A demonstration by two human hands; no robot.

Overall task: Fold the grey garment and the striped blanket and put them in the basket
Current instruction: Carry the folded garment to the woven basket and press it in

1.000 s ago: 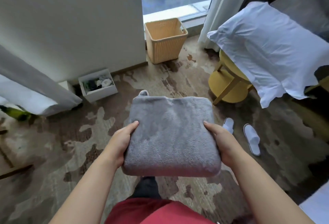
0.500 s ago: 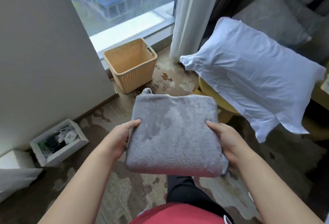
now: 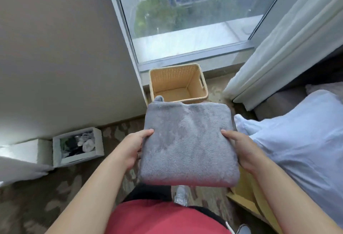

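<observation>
Head: patterned carpet (image 3: 37, 202) (basket (image 3: 170, 79) by window (image 3: 185, 10))

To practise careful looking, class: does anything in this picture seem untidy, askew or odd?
One small thing: a fabric tab pokes out past the far left corner of the folded grey garment, breaking its neat edge. The left hand and right hand hold it level; the basket stands upright.

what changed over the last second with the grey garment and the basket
The person has carried the folded grey garment toward the basket, which now stands just beyond the garment's far edge. The left hand and right hand still hold its sides, the fold unchanged.
</observation>
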